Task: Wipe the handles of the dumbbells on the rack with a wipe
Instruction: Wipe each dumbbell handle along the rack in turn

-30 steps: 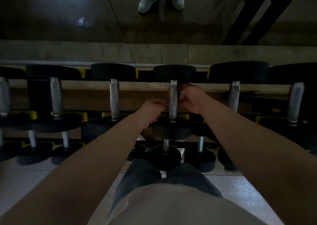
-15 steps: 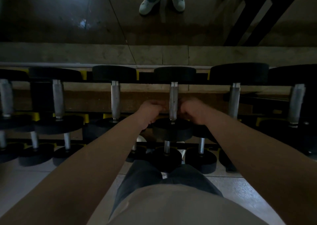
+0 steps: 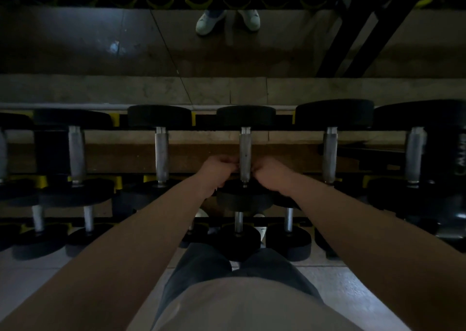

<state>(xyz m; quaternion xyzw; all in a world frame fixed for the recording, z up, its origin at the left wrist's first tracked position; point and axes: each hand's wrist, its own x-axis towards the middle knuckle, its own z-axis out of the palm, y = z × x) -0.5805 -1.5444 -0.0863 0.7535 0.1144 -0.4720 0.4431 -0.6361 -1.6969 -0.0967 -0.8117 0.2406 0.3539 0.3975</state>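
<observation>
This is a gym, the free-weights corner. A long black rack (image 3: 209,123) with yellow cradles runs across the room, and black-headed dumbbells (image 3: 161,151) with steel handles sit side by side on its upper tier. Smaller ones (image 3: 287,240) sit on the tier below. Behind the rack, what looks like a wall mirror (image 3: 75,40) reflects a pair of pale shoes (image 3: 210,21). In front of the rack the floor (image 3: 353,293) is glossy tile.

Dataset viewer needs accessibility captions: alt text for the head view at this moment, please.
A person's left hand and right hand, fingers curled, flank the near end of a steel dumbbell handle on a dim rack; no wipe can be made out. Other dumbbells sit alongside and on a lower tier.
</observation>
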